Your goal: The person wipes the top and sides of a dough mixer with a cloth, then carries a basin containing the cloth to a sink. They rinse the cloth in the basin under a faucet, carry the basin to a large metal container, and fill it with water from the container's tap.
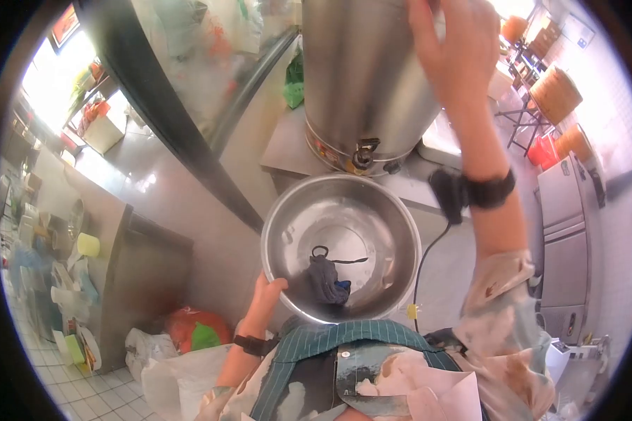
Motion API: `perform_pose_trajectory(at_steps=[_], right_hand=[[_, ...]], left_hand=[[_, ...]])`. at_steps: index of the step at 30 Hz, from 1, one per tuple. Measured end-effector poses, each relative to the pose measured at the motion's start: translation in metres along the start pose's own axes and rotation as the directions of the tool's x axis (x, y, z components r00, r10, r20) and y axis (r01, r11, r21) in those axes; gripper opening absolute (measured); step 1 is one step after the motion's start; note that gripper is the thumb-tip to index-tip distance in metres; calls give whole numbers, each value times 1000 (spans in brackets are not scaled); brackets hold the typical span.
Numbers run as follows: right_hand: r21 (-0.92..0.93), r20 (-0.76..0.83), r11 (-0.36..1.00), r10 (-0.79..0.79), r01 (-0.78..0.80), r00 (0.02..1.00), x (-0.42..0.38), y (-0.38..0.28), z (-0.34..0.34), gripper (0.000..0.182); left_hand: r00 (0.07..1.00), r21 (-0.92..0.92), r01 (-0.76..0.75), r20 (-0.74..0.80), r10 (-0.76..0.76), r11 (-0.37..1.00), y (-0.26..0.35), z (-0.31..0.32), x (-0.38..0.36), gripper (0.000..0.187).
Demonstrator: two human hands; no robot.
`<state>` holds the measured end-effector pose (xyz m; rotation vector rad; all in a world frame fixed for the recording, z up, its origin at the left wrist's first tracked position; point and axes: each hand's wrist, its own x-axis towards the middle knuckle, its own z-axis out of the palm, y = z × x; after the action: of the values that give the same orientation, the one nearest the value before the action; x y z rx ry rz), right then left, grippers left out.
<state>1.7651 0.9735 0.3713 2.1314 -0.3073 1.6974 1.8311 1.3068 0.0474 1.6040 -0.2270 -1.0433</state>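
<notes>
A wide metal bowl [390,231] is held against the front of my body. My left hand [265,298] grips its lower left rim, with the thumb over the edge. Inside the bowl lies a dark grey cloth item [324,279] with a loop and a thin cord. Just beyond the bowl stands a tall steel cylinder [369,77] with a black tap [364,153] low on its front. My right hand [463,42] is raised at the cylinder's upper right side; its fingers are blurred and partly cut off by the frame.
The cylinder stands on a low metal stand [288,144]. A dark post [168,119] runs diagonally on the left. Plastic bags [196,330] lie at lower left. On the right are a metal cabinet [565,245], a red bucket [541,152] and stools. A black cord hangs beside the bowl.
</notes>
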Motion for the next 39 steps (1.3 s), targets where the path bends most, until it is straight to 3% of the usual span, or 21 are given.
perform_pose_trajectory(at_steps=[1, 3, 6, 8, 10, 12, 14, 20, 22, 24, 27, 28, 29, 30, 31, 32, 33, 34, 35, 37, 39], right_hand=[[-100, 49, 995, 11, -6, 999, -26, -6, -5, 32], [158, 203, 987, -1, -31, 979, -79, -33, -8, 33], [162, 628, 951, 108, -265, 771, -179, -49, -4, 40], [149, 566, 911, 242, -386, 788, -198, -67, -12, 41], [141, 540, 895, 289, -423, 791, -199, -80, -17, 42], [147, 506, 870, 342, -470, 792, -205, -89, -30, 43], [155, 627, 857, 299, -491, 719, -213, -95, -41, 45], [178, 631, 858, 277, -482, 725, -218, -94, -49, 46], [144, 703, 903, 195, -405, 684, -194, -71, -47, 42], [142, 374, 972, 122, -186, 919, -150, -39, -37, 38], [-16, 75, 997, 76, -75, 994, -69, 1, -28, 34], [-79, -51, 997, 9, -13, 999, -44, 17, -22, 33], [-91, -55, 996, 2, -7, 998, -16, 36, -7, 33], [-203, -363, 978, -114, 41, 925, 14, 52, 13, 27], [-321, -617, 946, -251, 53, 746, 29, 61, 23, 23], [-334, -618, 941, -266, 59, 740, 30, 60, 20, 23], [-232, -301, 972, -104, 33, 948, 28, 57, 14, 22], [-154, 79, 987, 51, -39, 996, 25, 57, 8, 23], [-177, 75, 984, 43, -29, 996, 24, 58, 10, 23], [-55, 170, 991, 131, -124, 977, 22, 56, 24, 22], [-16, 69, 991, 133, -132, 989, 15, 47, 25, 21]], left_hand=[[1000, -6, -5, 3, 5, 1000, 3, 0, -2, 46], [998, 29, 57, -28, -56, 998, 9, 4, -5, 46], [999, -56, -25, -23, 23, 998, 4, 6, -4, 38], [999, 6, -36, 3, 36, 999, -5, 2, 2, 39], [1000, -57, -1, 9, 2, 998, -4, 1, 3, 40], [1000, -1, 13, 22, -13, 1000, 1, 0, 2, 41], [999, -26, 30, 10, -30, 999, -8, -3, 5, 41], [999, -22, 43, 14, -42, 999, -15, -9, 12, 44], [999, -11, 30, 40, -30, 999, -10, -10, 5, 44], [997, -17, 8, 74, -6, 1000, 0, -5, 0, 45], [996, 44, 69, 51, -71, 997, 2, -5, -1, 46], [995, 13, 73, 60, -74, 997, -6, -7, 3, 48], [994, -17, 80, 70, -79, 997, -12, -8, 5, 50], [994, -15, 74, 80, -73, 997, -12, -7, 5, 50], [998, -11, 65, 21, -65, 998, -11, -2, 2, 43], [998, -8, 54, -34, -54, 999, -8, 1, 0, 36], [999, -8, 43, -14, -43, 999, -5, 0, -1, 36], [995, 14, 95, -33, -94, 995, -3, -1, -4, 43], [988, 38, 147, -54, -145, 988, -4, -1, -5, 50], [990, 3, 134, -39, -134, 991, -8, 1, -4, 49], [991, -35, 127, -36, -128, 991, -22, -4, -1, 48]])
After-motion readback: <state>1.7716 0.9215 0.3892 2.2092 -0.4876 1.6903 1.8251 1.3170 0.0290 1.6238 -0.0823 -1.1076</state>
